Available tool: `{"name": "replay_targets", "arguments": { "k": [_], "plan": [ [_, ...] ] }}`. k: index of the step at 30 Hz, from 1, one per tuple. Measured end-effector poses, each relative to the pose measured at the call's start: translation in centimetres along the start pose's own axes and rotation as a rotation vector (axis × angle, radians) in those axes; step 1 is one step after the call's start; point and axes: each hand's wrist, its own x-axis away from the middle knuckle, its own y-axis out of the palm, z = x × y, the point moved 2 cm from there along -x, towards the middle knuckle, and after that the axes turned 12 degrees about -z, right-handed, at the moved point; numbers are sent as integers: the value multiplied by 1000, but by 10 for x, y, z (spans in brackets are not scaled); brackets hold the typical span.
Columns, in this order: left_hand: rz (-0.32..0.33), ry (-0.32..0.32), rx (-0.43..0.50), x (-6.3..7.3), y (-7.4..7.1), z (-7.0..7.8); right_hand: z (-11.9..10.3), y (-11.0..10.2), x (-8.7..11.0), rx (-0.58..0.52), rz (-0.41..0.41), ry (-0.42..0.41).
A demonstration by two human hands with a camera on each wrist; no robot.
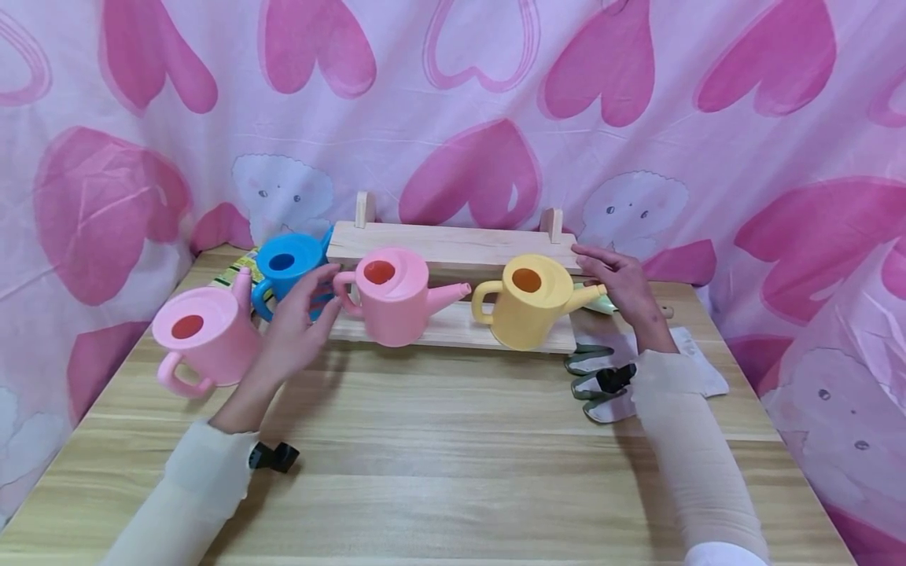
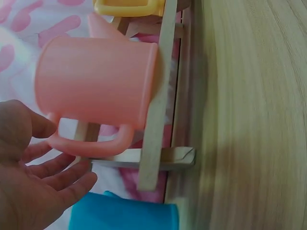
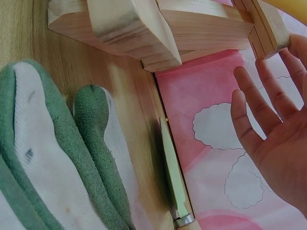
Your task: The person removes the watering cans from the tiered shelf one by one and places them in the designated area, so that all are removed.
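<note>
A two-tier wooden rack (image 1: 453, 245) stands at the back of the table. On its lower board sit a coral-pink watering can (image 1: 396, 306) and a yellow watering can (image 1: 527, 306), spouts pointing right. My left hand (image 2: 43, 167) is beside the coral-pink can's handle (image 2: 96, 146), fingers loosely spread and thumb tip right at the handle. With its fingertips, my right hand (image 1: 626, 287) touches the right end of the rack's upper board (image 3: 268, 33), its other fingers extended. Behind my left hand, a blue watering can (image 1: 286, 263) is partly hidden.
A pale pink watering can (image 1: 226, 338) stands on the table at left, close to my left forearm. Gloves with green trim (image 1: 602, 389) lie under my right wrist. A pale green blade-like tool (image 3: 172, 167) lies behind them. Heart-patterned cloth (image 1: 467, 173) hangs behind the table.
</note>
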Motion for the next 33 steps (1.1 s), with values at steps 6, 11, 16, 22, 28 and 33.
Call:
{"name": "replay_targets", "arguments": {
  "k": [6,11,16,22,28,33],
  "plan": [
    [17,-24,31,-7,6,-5,-1,0,0,3,-3,4],
    [9,-15,34,-9,7,-6,-2,1,1,12,10,-1],
    [8,-27,21,-8,6,-8,0,1,0,14,10,-13],
    [4,-24,0,-4,3,-9,2,1,-1,7,3,-13],
    [-26,-4,-22,4,-1,-8,1,1,-1,11,-1,-8],
    [-70,21,-30,11,-7,-6,1,0,-1,12,1,-13]
  ]
}}
